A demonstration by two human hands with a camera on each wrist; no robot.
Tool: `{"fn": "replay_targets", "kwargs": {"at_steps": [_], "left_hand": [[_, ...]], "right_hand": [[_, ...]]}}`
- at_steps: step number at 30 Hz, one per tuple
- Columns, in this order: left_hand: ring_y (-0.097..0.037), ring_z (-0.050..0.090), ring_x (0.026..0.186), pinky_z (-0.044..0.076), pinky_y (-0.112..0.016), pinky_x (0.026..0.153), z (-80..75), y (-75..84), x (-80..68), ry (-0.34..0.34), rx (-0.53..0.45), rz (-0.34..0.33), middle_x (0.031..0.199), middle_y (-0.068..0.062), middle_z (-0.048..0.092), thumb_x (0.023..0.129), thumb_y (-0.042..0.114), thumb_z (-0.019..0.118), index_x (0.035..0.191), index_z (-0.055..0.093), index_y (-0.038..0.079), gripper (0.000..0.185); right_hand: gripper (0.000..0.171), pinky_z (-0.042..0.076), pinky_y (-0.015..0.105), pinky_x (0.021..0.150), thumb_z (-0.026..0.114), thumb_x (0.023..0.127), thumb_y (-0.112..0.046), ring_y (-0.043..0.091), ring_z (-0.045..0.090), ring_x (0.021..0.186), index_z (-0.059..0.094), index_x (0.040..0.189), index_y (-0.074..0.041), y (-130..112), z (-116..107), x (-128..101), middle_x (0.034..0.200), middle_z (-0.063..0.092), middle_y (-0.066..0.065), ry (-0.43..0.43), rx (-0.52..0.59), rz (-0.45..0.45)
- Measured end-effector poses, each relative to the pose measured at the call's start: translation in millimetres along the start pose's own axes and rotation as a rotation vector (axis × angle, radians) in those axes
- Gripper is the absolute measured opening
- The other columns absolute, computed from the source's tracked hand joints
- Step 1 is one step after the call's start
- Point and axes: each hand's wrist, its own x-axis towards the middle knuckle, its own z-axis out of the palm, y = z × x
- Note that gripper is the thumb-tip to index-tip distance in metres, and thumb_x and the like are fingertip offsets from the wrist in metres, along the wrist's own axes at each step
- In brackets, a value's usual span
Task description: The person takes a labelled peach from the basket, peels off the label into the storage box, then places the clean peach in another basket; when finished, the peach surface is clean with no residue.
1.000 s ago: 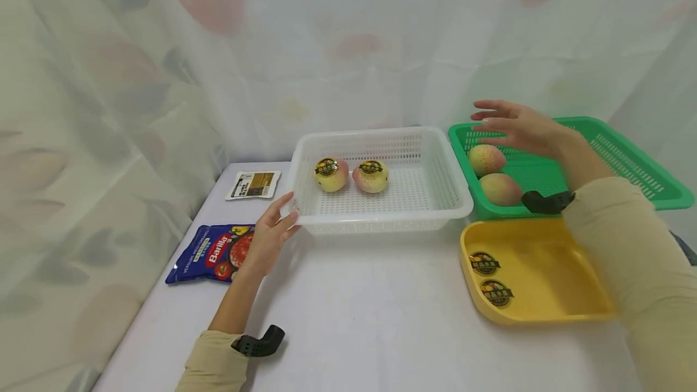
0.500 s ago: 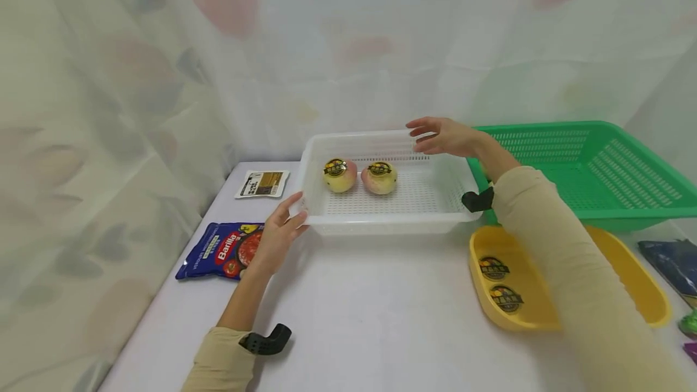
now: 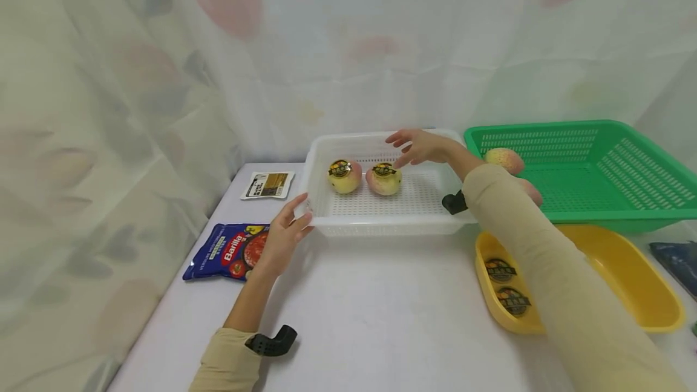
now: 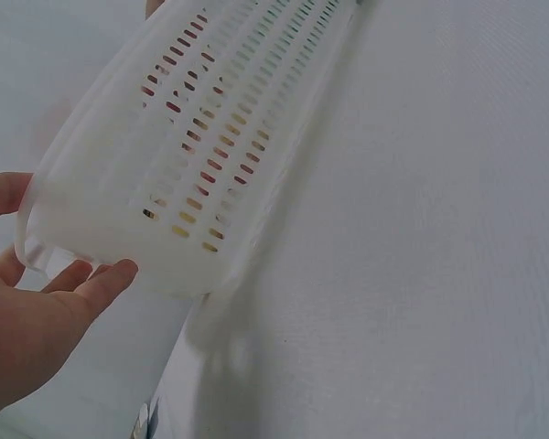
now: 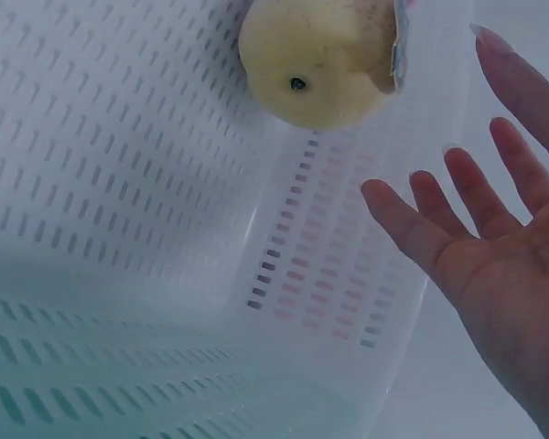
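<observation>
Over the white basket [image 3: 435,195], the right hand [image 3: 422,147] hovers with fingers spread, empty, above the right apple [image 3: 383,178]; the left hand [image 3: 283,238] grips its near-left corner.

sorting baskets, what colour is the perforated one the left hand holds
White perforated plastic basket; clearest in the head view.

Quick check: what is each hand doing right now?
Left hand: holds the white basket by its corner.
Right hand: open above the stickered fruit, holding nothing.

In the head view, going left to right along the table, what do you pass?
Blue Barilla packet → left hand → white perforated plastic basket → yellow plastic tray; behind that tray sits the green perforated basket.
</observation>
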Motion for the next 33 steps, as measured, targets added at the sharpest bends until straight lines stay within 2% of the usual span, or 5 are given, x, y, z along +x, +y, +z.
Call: {"fn": "replay_targets", "kwargs": {"at_steps": [7, 12, 18, 27, 33], "left_hand": [[-0.039, 0.031, 0.133, 0.034, -0.045, 0.107, 0.5, -1.3, -1.8, -0.006, -0.001, 0.000, 0.152, -0.015, 0.026, 0.098, 0.006, 0.053, 0.149, 0.029, 0.006, 0.056], [-0.038, 0.031, 0.133, 0.036, -0.043, 0.106, 1.8, -1.6, -1.3, -0.014, -0.010, 0.005, 0.151, -0.013, 0.028, 0.098, 0.006, 0.053, 0.149, 0.030, 0.007, 0.056], [-0.040, 0.031, 0.133, 0.041, -0.036, 0.102, 4.3, -0.5, -3.9, 0.002, -0.013, -0.003, 0.151, -0.012, 0.030, 0.097, 0.004, 0.052, 0.148, 0.031, 0.007, 0.055], [-0.031, 0.039, 0.129, 0.046, -0.032, 0.097, 11.3, 7.2, -7.4, 0.086, -0.057, -0.035, 0.149, -0.009, 0.032, 0.098, 0.001, 0.048, 0.146, 0.036, 0.006, 0.050], [-0.027, 0.044, 0.125, 0.048, -0.032, 0.094, 16.0, 8.1, -7.8, 0.164, -0.084, -0.065, 0.145, -0.010, 0.040, 0.098, 0.001, 0.048, 0.144, 0.041, 0.007, 0.047]], "right_hand": [[0.070, 0.036, 0.053, 0.104, 0.072, 0.085, -0.008, 0.034, 0.028, 0.134, 0.036, 0.145, -0.012, 6.1, 9.6, 14.7, 0.148, 0.029, 0.015, -0.043, -0.083, 0.027], [0.072, 0.039, 0.052, 0.101, 0.073, 0.083, -0.007, 0.035, 0.031, 0.130, 0.036, 0.144, -0.011, 11.3, 16.5, 18.3, 0.147, 0.030, 0.016, -0.044, -0.140, 0.023], [0.074, 0.040, 0.049, 0.101, 0.072, 0.082, -0.001, 0.037, 0.029, 0.131, 0.033, 0.145, -0.008, 14.5, 26.1, 19.3, 0.147, 0.026, 0.020, -0.109, -0.181, 0.007], [0.076, 0.027, 0.048, 0.109, 0.076, 0.076, -0.001, 0.035, 0.032, 0.129, 0.037, 0.141, -0.008, 14.6, 33.2, 17.1, 0.141, 0.032, 0.021, -0.092, -0.282, -0.048], [0.073, 0.029, 0.049, 0.108, 0.077, 0.076, -0.002, 0.035, 0.035, 0.127, 0.040, 0.139, -0.008, 16.0, 33.6, 13.3, 0.139, 0.035, 0.021, -0.071, -0.302, -0.063]]}}
